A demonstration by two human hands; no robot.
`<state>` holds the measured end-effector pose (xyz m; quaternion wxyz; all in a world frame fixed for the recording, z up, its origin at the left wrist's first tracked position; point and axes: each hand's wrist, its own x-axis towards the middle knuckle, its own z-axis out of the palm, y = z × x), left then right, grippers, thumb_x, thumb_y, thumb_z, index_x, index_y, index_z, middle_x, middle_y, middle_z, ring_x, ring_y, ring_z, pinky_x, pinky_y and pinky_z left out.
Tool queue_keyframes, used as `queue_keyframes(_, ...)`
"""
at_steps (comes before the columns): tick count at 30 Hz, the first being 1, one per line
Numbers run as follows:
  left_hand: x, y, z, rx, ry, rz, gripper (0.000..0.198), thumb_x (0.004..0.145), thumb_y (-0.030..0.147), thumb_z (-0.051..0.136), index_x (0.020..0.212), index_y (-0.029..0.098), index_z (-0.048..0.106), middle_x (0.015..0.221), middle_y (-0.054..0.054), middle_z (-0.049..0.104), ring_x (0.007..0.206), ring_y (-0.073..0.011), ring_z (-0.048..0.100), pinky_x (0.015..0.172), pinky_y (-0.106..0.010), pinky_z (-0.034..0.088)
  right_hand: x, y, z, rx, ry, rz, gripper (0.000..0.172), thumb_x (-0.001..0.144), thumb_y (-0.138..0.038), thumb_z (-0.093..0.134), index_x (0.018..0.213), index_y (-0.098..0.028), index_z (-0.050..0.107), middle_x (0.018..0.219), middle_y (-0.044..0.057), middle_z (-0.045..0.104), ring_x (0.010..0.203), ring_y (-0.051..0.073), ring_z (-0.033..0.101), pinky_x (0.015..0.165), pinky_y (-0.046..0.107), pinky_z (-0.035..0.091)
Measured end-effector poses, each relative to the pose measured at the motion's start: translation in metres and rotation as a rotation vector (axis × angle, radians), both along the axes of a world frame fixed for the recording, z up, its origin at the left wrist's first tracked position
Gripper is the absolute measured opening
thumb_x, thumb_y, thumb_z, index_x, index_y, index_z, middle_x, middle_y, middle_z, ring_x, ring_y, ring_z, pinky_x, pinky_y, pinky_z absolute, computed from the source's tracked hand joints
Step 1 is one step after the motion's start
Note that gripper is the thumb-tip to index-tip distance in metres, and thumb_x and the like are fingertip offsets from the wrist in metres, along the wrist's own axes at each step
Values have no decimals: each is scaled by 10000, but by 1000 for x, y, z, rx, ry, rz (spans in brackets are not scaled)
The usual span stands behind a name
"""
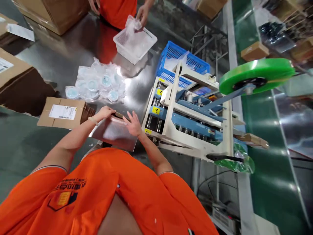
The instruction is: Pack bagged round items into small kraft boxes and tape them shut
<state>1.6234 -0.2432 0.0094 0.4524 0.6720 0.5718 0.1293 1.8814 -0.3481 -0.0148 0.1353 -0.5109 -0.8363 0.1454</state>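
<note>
A small flat cardboard box (119, 115) is between my hands, over the near edge of the metal table, with its narrow edge toward me. My left hand (104, 113) has its fingers closed around the box's left end. At the right end, my right hand (133, 124) touches the box with fingers stretched out and spread. Just beyond lies a heap of clear plastic bags holding round pale-blue items (106, 80). To the left of my left hand is a stack of flat cartons (64, 112) with a white label.
A carton-sealing machine (188, 124) with a green tape roll (256, 76) stands at the right, beside a blue crate (181, 54). Across the table a co-worker's hand (142, 14) holds plastic over a white basket (135, 54). Large cartons (17, 76) are at the left.
</note>
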Motion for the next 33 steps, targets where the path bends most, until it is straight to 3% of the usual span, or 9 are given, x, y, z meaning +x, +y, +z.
queue_keyframes(5,46,-3,2,132,133,-175,502,1096,423,461,1127,117,859,1108,-208,833,1042,-342,758,997,-419,562,-30,-33,0,-144,49,190,423,1062,-297,702,1474,-207,743,1579,141,688,1548,316,570,1353,555,396)
queue_keyframes(10,53,-20,3,476,186,-296,522,1107,369,471,1488,92,696,1359,-260,717,1256,-380,667,1158,-540,479,-51,0,1,-283,237,188,287,1098,-257,632,1320,-195,804,1359,105,803,1278,254,732,1199,457,557)
queue_keyframes(12,43,-26,7,562,202,-222,566,1066,372,567,1555,92,624,1439,-267,663,1337,-416,607,1172,-571,454,-52,15,0,-376,310,189,250,1100,-239,607,1203,-178,827,1227,83,833,1136,223,766,1077,382,615)
queue_keyframes(16,12,-51,7,404,325,-53,474,1008,337,660,1397,67,680,1275,-251,709,1224,-419,652,1082,-525,513,-46,23,-5,-428,462,96,337,1150,-283,469,1109,-165,782,1135,67,814,1026,175,755,970,301,617)
queue_keyframes(21,-7,-80,-5,459,157,-348,474,1016,399,702,1425,160,716,1354,-188,706,1259,-352,657,1148,-469,511,-40,18,-7,-407,592,-59,430,1165,-401,403,882,-207,662,910,33,728,885,164,690,898,287,593)
queue_keyframes(25,9,-68,-8,411,241,-525,310,1058,330,586,1148,162,830,1183,-192,723,1162,-353,645,1101,-507,502,-38,31,8,-367,445,18,358,1129,-442,529,905,-208,681,908,34,725,871,181,668,871,300,584)
queue_keyframes(28,23,-59,-11,398,310,-371,321,1064,382,615,1195,149,792,1276,-216,681,1236,-400,594,1076,-547,480,-37,43,24,-180,303,-85,305,1055,-466,705,1138,-175,738,1155,128,764,1135,266,693,1041,385,561)
queue_keyframes(31,27,-59,-22,401,334,-30,542,1032,569,700,1287,92,680,1388,-261,605,1304,-442,552,1105,-563,445,-45,36,26,-111,44,-204,699,898,-572,898,1381,-111,689,1428,265,689,1381,400,617,1155,502,507)
queue_keyframes(33,25,-59,-31,355,268,101,674,974,683,747,1274,88,640,1370,-259,596,1290,-434,566,1109,-552,453,-53,20,18,-162,-116,-209,917,805,-564,986,1508,-94,630,1568,327,602,1447,463,576,1172,555,496)
